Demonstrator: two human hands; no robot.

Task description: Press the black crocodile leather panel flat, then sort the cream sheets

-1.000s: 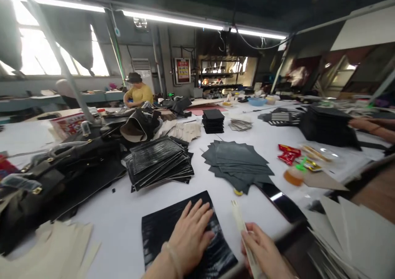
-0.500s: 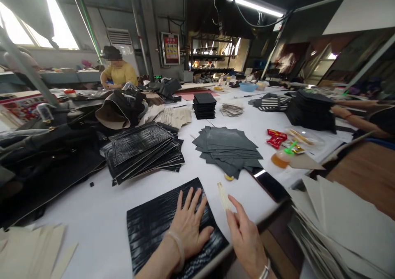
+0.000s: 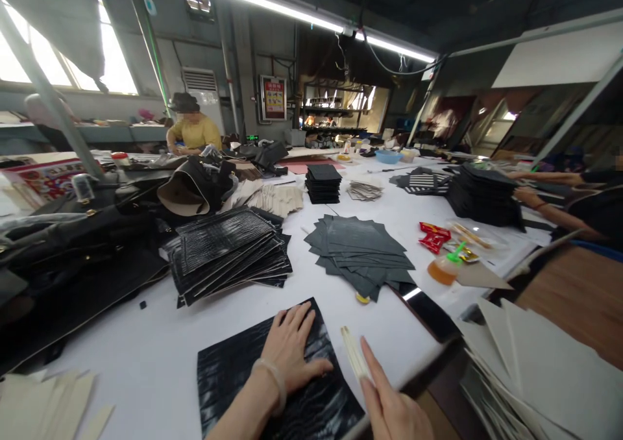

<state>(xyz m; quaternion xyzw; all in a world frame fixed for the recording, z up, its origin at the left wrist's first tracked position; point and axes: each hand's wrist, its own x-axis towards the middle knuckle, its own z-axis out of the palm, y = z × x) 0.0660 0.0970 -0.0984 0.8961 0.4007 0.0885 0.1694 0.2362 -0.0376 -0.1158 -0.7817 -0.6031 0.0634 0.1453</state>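
The left hand (image 3: 292, 349) lies flat and open on the black embossed leather panel (image 3: 253, 381) on the tabletop (image 3: 160, 336). Just right, the right hand (image 3: 389, 407) loosely holds a pale stick (image 3: 354, 352); steady downward pressure should stop the panel sliding.

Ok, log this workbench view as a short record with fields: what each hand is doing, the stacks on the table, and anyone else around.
left hand: flat on a glossy black textured sheet
right hand: holds a pale flat stick
table: white, long
stacks: textured black sheets; matte dark sheets; pale card pieces at right
near edge: phone, orange bottle
others: person in yellow far left; another person's arm at right
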